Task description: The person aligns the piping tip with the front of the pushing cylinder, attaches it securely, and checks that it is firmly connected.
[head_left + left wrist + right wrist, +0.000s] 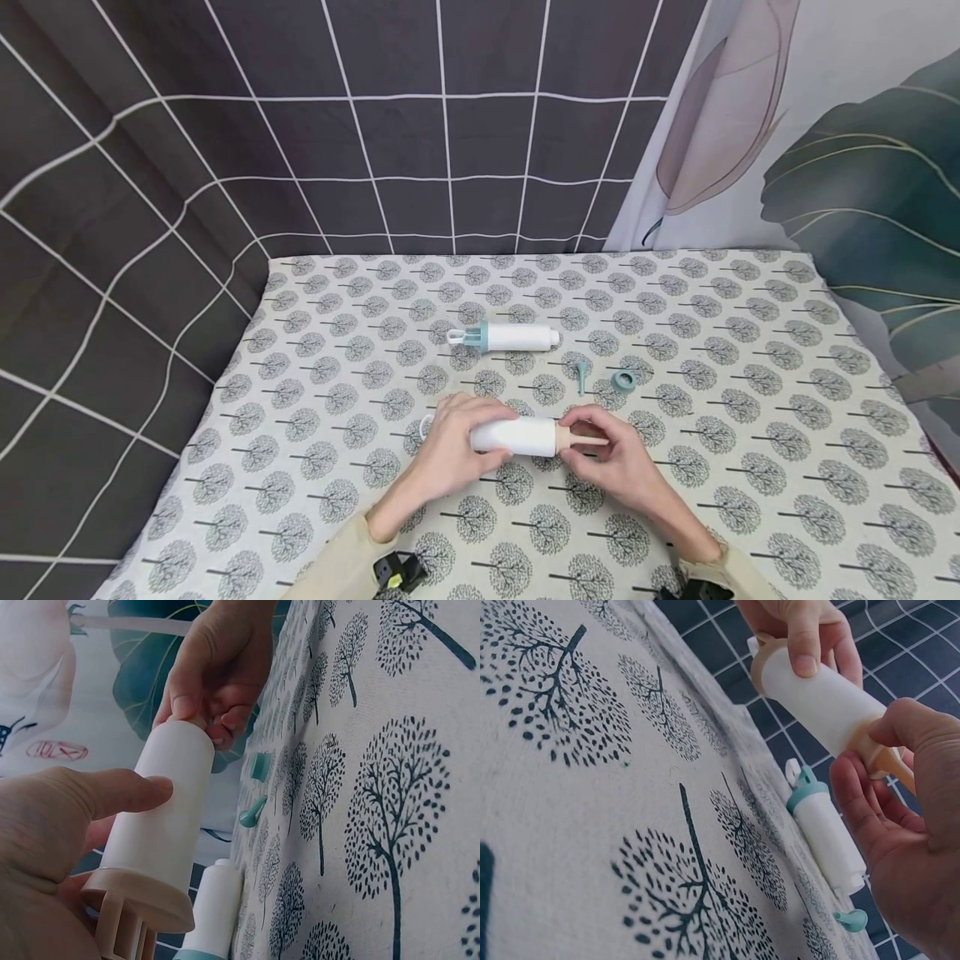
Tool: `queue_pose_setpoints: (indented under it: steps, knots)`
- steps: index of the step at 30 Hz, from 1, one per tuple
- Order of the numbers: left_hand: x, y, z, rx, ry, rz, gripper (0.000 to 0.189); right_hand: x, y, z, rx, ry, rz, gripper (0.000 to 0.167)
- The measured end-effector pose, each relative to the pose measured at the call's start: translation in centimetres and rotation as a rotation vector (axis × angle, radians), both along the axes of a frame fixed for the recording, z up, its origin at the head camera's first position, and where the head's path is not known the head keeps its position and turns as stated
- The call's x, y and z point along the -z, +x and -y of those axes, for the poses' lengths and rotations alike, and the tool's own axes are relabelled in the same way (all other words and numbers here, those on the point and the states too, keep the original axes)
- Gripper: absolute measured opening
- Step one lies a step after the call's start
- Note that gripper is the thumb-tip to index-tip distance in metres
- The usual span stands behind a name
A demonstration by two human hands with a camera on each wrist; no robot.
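Note:
My left hand (456, 440) grips the white barrel of a large syringe-like tube (517, 436), held lengthwise across the front of the table. A beige slotted collar (139, 896) sits at its left end, with a white ring handle beyond. At the right end, the thumb and fingers of my right hand (617, 457) pinch the beige nozzle cap (864, 742), which is seated against the barrel. Its long beige spout (588, 440) points right, between the thumb and fingers. Part of the collar is hidden by my left hand in the head view.
Beyond the hands lies a matching white syringe-like tube (519, 337) with a teal collar. Right of it are a small teal nozzle (582, 377) and a teal ring cap (624, 381). A tree-print cloth (337, 500) covers the table; a dark grid curtain (405, 142) hangs behind.

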State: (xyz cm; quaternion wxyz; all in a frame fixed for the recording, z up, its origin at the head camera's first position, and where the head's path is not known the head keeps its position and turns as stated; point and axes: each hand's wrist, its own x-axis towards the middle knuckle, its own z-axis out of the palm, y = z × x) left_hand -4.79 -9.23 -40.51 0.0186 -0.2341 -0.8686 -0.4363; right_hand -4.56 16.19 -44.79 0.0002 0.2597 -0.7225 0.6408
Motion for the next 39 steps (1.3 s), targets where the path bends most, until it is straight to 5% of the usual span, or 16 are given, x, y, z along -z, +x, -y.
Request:
queue_pose_setpoints:
  steps: [27, 39]
  knots:
    - [0.47, 0.19, -0.03, -0.019, -0.041, -0.036, 0.046, 0.22, 0.17, 0.29, 0.031, -0.007, 0.069, 0.03]
    - [0.96, -0.09, 0.44, 0.011, -0.081, -0.049, 0.047, 0.35, 0.1, 0.56, 0.021, 0.0, 0.201, 0.032]
